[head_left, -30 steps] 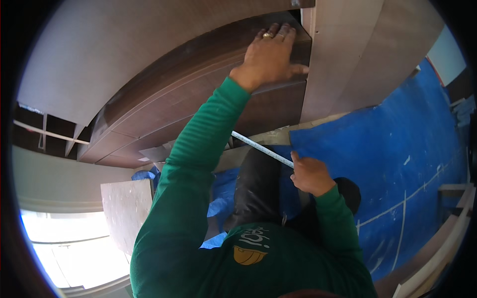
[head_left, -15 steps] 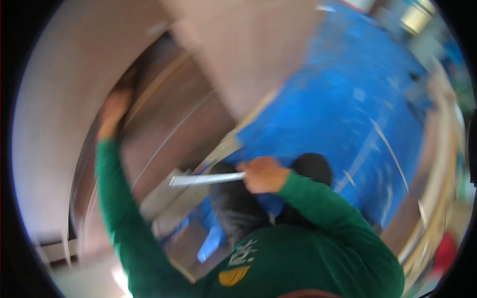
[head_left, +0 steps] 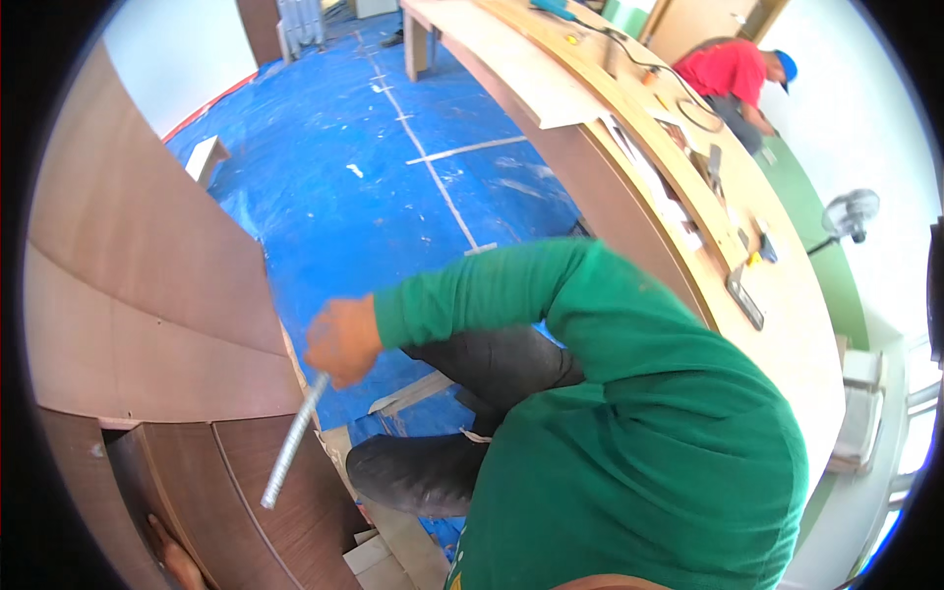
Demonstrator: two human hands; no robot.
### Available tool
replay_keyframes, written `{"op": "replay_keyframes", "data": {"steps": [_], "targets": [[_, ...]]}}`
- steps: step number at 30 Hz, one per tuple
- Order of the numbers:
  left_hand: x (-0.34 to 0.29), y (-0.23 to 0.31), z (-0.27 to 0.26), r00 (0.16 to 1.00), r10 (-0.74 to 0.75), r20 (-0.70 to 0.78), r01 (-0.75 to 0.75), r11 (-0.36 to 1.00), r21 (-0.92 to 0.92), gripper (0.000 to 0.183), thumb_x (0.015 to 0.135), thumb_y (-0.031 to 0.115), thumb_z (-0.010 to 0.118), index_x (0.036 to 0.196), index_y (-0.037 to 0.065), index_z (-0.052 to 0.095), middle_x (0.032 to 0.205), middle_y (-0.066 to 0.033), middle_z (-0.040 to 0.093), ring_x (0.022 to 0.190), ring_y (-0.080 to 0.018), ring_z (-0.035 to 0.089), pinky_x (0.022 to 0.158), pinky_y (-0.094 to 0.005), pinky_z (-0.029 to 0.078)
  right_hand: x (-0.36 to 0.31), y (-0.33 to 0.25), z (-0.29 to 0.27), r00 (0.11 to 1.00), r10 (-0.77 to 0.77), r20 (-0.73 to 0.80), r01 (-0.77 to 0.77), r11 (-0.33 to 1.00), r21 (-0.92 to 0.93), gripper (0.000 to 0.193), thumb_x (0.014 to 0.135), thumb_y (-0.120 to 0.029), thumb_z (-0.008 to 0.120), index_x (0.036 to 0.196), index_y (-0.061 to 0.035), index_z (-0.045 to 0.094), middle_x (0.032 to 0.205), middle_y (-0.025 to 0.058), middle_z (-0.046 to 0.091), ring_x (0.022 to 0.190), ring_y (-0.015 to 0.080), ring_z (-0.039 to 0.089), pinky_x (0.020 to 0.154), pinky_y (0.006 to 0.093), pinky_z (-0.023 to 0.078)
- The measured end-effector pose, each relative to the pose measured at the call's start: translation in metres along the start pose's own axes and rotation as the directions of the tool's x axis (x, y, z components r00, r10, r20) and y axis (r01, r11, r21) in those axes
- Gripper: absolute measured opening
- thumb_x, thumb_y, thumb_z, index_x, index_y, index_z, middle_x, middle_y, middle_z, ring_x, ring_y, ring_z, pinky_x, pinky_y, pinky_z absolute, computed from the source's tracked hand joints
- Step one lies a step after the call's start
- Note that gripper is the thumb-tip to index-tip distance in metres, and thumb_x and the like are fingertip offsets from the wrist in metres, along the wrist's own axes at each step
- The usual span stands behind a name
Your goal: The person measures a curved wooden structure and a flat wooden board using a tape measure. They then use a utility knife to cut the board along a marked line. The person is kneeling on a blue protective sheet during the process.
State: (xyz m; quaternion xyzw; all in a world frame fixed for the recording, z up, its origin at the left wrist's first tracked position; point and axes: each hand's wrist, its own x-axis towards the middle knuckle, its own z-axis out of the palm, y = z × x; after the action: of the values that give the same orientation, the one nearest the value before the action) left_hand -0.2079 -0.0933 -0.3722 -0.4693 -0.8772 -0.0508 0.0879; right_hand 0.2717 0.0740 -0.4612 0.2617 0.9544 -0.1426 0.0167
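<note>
From where I stand, the pale strip [head_left: 293, 444] is at the near left, slanting from the right hand [head_left: 344, 339] down toward the viewer, its free end over the brown wooden unit [head_left: 184, 477]. Whether that end touches the wood or hangs just above it, I can't tell. The right fingers are closed around the strip's far end, curled into a fist, with most of the length out in the open.

It looks like thin metal or hard plastic (the sheen blurs too much to say which), so I'd judge it light and fairly stiff, perhaps a bit whippy toward the tip. A smooth face like that could slide in a dusty palm; a pinch across its flat sides, closer to the middle, would steady it better than the end.

The left hand [head_left: 180, 560] lies at the near left edge, inside the narrow opening of the unit. Its fingers are partly hidden, and I can't tell whether they grip the board or merely rest on it. That wood looks heavy and rigid, with its edge the natural hold. Blue sheeting [head_left: 305, 231] covers the floor beyond.
</note>
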Motion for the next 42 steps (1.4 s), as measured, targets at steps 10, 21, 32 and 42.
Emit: {"op": "replay_keyframes", "data": {"steps": [10,21,32,42], "targets": [[0.017,-0.040,-0.003,1.000,-0.001,0.010,0.001,1.000,0.026,0.067,0.107,0.052,0.043,0.144,-0.003,0.054,0.147,-0.0272,0.051,0.137,-0.0384,0.049,0.115,-0.0447,0.036,-0.244,0.057,-0.235,0.609,0.623,-0.490,-0.793,0.482,-0.373,0.028,0.093,-0.029,0.061,0.107,-0.0098,0.074,0.081,0.0149,0.072,0.079,0.0347,0.073,0.069,0.0495,0.058],[0.006,-0.043,-0.010,0.993,-0.103,0.057,0.106,0.993,-0.055,0.085,0.105,0.064,0.042,0.149,-0.007,0.048,0.156,-0.0276,0.046,0.143,-0.0415,0.046,0.121,-0.0445,0.034,-0.649,0.105,-0.163,-0.294,0.840,-0.456,-0.936,-0.351,-0.043,0.059,0.093,-0.051,0.064,0.110,0.0052,0.072,0.100,0.0295,0.074,0.101,0.0419,0.073,0.090,0.0522,0.056],[0.000,-0.072,0.018,0.992,-0.122,0.009,0.118,0.936,-0.333,0.087,0.099,0.066,0.053,0.152,-0.004,0.047,0.159,-0.0241,0.045,0.146,-0.0370,0.044,0.122,-0.0444,0.033,-0.720,0.207,-0.038,-0.289,0.939,-0.189,-0.945,-0.311,-0.100,0.070,0.086,-0.059,0.072,0.120,0.0027,0.073,0.117,0.0237,0.074,0.109,0.0352,0.072,0.095,0.0425,0.055],[0.002,-0.055,0.008,0.969,-0.237,-0.068,0.220,0.955,-0.199,0.068,0.104,0.052,0.048,0.149,0.001,0.052,0.156,-0.0261,0.047,0.147,-0.0428,0.040,0.123,-0.0447,0.029,-0.695,0.200,-0.038,-0.181,0.952,-0.245,-0.912,-0.256,-0.321,0.065,0.089,-0.054,0.070,0.122,0.0022,0.071,0.119,0.0233,0.073,0.111,0.0346,0.070,0.097,0.0426,0.053]]}}
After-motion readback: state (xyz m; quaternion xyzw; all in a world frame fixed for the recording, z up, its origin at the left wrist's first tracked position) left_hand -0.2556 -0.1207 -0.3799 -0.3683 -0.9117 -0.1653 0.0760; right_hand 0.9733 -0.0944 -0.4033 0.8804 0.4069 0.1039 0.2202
